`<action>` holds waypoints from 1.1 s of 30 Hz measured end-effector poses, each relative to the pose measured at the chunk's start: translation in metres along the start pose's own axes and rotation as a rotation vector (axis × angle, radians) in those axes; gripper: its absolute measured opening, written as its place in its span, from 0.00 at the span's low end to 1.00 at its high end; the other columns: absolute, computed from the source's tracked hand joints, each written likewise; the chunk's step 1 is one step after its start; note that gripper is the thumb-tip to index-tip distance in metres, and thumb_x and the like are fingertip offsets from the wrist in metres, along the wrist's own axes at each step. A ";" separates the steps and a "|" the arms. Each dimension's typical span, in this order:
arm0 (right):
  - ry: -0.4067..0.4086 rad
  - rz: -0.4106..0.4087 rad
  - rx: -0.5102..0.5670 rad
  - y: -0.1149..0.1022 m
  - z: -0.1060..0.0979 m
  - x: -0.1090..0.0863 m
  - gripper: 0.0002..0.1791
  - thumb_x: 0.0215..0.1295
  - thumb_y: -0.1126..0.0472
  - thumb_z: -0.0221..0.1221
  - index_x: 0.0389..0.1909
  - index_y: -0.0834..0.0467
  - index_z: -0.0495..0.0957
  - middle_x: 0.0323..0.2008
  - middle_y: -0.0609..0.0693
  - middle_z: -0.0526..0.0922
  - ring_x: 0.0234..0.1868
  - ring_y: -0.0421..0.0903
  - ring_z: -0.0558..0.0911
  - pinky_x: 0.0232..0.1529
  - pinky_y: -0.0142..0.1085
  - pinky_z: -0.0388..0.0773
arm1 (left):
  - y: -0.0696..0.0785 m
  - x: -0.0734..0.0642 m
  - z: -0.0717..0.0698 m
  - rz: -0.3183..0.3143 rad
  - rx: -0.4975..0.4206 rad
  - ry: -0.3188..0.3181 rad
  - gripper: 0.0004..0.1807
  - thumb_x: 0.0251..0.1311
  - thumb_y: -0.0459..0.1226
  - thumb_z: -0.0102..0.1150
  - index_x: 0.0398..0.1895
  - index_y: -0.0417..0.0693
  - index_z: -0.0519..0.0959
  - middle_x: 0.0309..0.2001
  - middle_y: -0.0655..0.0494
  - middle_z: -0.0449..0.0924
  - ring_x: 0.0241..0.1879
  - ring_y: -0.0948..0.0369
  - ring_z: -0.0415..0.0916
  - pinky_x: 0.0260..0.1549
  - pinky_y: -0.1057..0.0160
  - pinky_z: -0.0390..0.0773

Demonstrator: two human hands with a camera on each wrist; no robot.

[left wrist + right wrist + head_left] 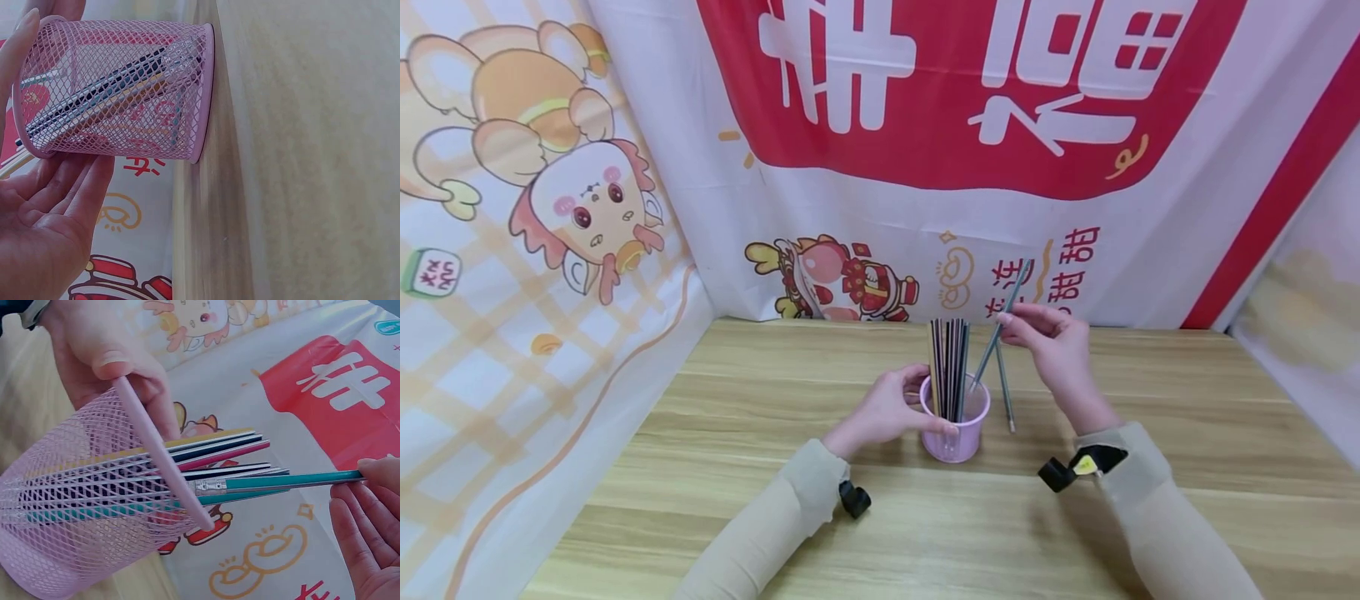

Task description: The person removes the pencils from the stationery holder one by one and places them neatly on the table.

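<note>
A pink mesh pencil cup (951, 444) stands upright on the wooden table, holding several dark, yellow and teal pencils (948, 362). My left hand (887, 408) grips the cup, thumb across the near side of the rim and fingers around the far side. Pinched between thumb and fingertips, a teal pencil (275, 481) slants down from my right hand (1056, 346), its silver-ferruled end at the cup's mouth. Right of the cup, another teal pencil (1006, 392) lies on the table, partly behind the held one. Mesh shows the ferruled ends near the cup's base in the left wrist view.
The wooden table (760, 400) runs back to a white-and-red printed cloth (850, 200) hung behind the cup. A patterned cloth (550, 333) covers the left side, and pale cloth (1300, 308) hangs at the right. Black camera mounts (853, 498) sit on both wrists.
</note>
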State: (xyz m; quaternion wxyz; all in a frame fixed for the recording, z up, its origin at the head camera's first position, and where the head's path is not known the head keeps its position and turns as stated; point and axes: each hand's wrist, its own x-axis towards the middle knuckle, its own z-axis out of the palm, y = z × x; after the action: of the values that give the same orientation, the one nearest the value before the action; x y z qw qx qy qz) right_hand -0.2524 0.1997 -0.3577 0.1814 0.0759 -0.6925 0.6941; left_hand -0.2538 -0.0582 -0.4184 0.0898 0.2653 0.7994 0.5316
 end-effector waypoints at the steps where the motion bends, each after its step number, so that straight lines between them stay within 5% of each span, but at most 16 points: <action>1: 0.006 0.000 0.006 -0.002 -0.001 0.000 0.17 0.63 0.61 0.72 0.48 0.66 0.84 0.37 0.49 0.89 0.32 0.44 0.88 0.42 0.36 0.86 | 0.000 0.000 0.000 -0.001 0.000 0.000 0.47 0.40 0.42 0.86 0.66 0.43 0.74 0.54 0.58 0.82 0.51 0.62 0.80 0.55 0.63 0.79; 14: 0.065 0.072 0.037 -0.012 -0.017 0.006 0.21 0.62 0.59 0.72 0.50 0.67 0.82 0.39 0.52 0.88 0.34 0.43 0.87 0.43 0.33 0.85 | 0.000 0.000 0.000 0.001 0.019 0.002 0.48 0.39 0.42 0.86 0.66 0.40 0.73 0.53 0.57 0.82 0.51 0.62 0.80 0.54 0.64 0.79; 27: 0.078 0.175 -0.218 0.001 -0.039 0.022 0.30 0.62 0.44 0.71 0.57 0.60 0.82 0.44 0.47 0.87 0.40 0.43 0.88 0.46 0.29 0.83 | 0.003 0.000 0.000 -0.015 -0.001 -0.002 0.50 0.39 0.41 0.86 0.69 0.40 0.71 0.55 0.55 0.81 0.51 0.62 0.80 0.56 0.61 0.79; 33: 0.037 0.200 -0.272 0.014 -0.047 0.030 0.28 0.65 0.48 0.69 0.58 0.63 0.81 0.45 0.50 0.86 0.39 0.41 0.87 0.44 0.28 0.83 | 0.005 -0.001 -0.001 -0.020 0.013 0.004 0.51 0.39 0.41 0.87 0.69 0.39 0.71 0.56 0.54 0.81 0.52 0.62 0.79 0.57 0.60 0.78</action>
State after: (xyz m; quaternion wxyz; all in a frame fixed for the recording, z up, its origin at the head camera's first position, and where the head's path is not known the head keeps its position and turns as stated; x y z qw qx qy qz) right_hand -0.2785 0.2506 -0.3614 0.1327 -0.0311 -0.7807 0.6099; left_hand -0.2515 -0.0578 -0.4137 0.0918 0.2568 0.8056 0.5259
